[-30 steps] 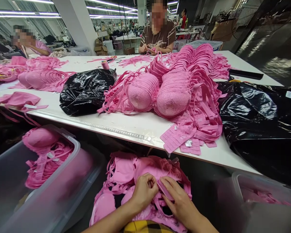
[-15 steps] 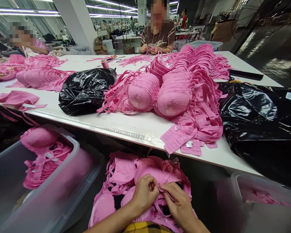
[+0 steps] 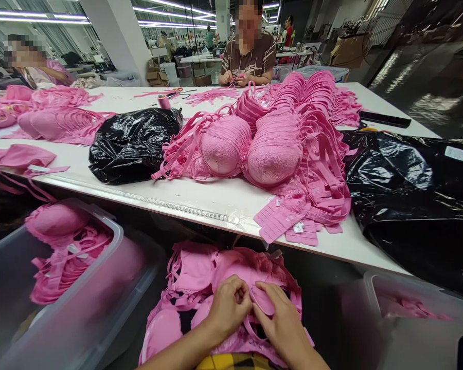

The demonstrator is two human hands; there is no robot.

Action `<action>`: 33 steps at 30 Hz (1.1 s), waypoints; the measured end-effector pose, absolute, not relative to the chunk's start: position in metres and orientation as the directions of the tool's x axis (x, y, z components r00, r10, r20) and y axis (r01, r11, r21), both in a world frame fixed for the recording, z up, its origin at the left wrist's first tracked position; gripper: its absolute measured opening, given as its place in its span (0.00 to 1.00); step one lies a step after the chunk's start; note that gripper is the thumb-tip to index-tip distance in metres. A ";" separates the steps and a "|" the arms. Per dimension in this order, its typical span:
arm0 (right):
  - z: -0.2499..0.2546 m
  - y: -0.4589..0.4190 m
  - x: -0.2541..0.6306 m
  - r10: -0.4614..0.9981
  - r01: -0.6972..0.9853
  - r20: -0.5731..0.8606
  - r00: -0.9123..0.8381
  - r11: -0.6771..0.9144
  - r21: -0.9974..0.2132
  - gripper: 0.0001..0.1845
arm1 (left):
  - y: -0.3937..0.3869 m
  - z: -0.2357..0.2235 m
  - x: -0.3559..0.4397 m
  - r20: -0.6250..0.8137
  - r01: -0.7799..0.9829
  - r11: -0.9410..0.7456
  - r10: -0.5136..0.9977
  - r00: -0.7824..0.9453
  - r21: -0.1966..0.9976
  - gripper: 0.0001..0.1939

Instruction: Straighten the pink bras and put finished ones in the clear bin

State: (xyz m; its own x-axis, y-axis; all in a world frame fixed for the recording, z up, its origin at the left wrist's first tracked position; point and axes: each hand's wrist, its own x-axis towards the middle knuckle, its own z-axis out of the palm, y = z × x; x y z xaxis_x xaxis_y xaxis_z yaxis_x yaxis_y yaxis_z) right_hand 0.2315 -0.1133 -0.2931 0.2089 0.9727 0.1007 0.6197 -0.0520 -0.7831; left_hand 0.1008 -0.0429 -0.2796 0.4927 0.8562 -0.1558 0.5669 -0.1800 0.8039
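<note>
Several pink bras (image 3: 196, 270) lie in a heap on my lap, below the table's front edge. Over the heap, my left hand (image 3: 231, 304) is closed, with thumb and fingertips pinched at the edge of a pink bra; the exact spot is hidden by the fingers. Close beside it, my right hand (image 3: 281, 319) grips a rounded flap of the same pink bra (image 3: 263, 300) between thumb and fingers. The flap is turned up and shows its smooth face. Straps and lace hang beneath both hands.
On the white table (image 3: 216, 198) stand nested pink bras (image 3: 273, 149), a black plastic bag (image 3: 135, 144) and a larger black bag (image 3: 401, 180). A measuring tape (image 3: 177, 205) runs along the edge. Clear bins (image 3: 118, 241) flank me. Across the table, a person (image 3: 249, 56) handles pink pieces.
The rounded pink flap now shows between my right thumb and fingers, which have spread around it. My left hand keeps its pinch. The whole view has shifted slightly.
</note>
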 end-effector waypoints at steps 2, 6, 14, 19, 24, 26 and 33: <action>-0.287 -0.118 0.238 0.976 0.641 0.069 0.208 -0.083 -0.763 0.15 | -0.044 -0.280 0.102 -0.149 0.552 -0.183 0.853 0.501 0.814 0.06; -0.287 -0.115 0.238 0.985 0.591 0.023 0.169 -0.083 -0.802 0.08 | -0.047 -0.283 0.102 -0.137 0.539 -0.202 0.841 0.523 0.817 0.07; -0.304 -0.098 0.223 0.972 0.622 0.160 0.170 0.020 -0.783 0.07 | -0.039 -0.285 0.097 -0.141 0.557 -0.189 0.857 0.496 0.809 0.06; -0.287 -0.109 0.240 0.995 0.611 0.056 0.080 -0.005 -0.792 0.10 | -0.041 -0.284 0.098 -0.161 0.558 -0.188 0.841 0.516 0.808 0.06; -0.302 -0.100 0.224 0.979 0.563 0.105 0.177 -0.013 -0.827 0.07 | -0.042 -0.285 0.098 -0.143 0.581 -0.219 0.847 0.513 0.784 0.06; -0.309 -0.095 0.217 0.964 0.534 0.138 0.227 -0.004 -0.846 0.06 | -0.040 -0.284 0.097 -0.140 0.591 -0.214 0.858 0.494 0.778 0.06; -0.287 -0.103 0.238 0.996 0.576 0.069 0.055 0.024 -0.817 0.12 | -0.040 -0.277 0.098 -0.167 0.553 -0.163 0.851 0.498 0.817 0.07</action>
State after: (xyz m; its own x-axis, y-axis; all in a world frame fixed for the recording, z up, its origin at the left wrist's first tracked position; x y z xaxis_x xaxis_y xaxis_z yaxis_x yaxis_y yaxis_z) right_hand 0.2376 -0.1025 -0.2870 0.0555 0.9961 0.0687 0.5761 0.0242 -0.8170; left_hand 0.0984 -0.0396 -0.2771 0.4983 0.8507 -0.1670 0.5528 -0.1634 0.8171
